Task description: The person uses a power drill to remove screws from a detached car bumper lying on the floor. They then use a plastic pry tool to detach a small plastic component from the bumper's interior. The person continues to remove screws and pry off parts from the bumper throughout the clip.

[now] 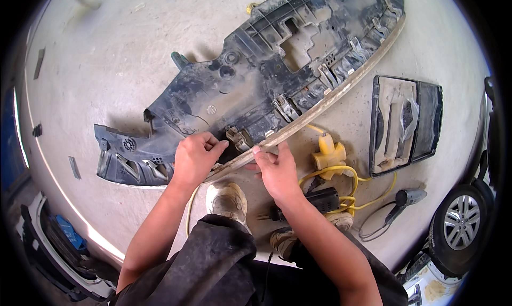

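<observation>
A dusty black plastic car bumper (240,87) lies with its ribbed inner side up, slanting from lower left to upper right across the floor. My right hand (278,172) grips its pale near rim (306,112), thumb on top and fingers curled below. Further left, my left hand (195,157) rests over the bumper with thumb and fingertips drawn together. Whatever those fingertips hold is too small or hidden to make out. Just right of them sits a metal clip bracket (238,138) on the bumper, and a second bracket (286,107) is farther along the rim.
Right of my hands are a yellow connector block (329,155) with a coiled yellow cable and a black corded tool (321,200). A black frame (375,124) and a heat-gun-like tool (406,201) lie beyond. My shoe (226,200) stands close under the rim. A car wheel (462,222) is at far right.
</observation>
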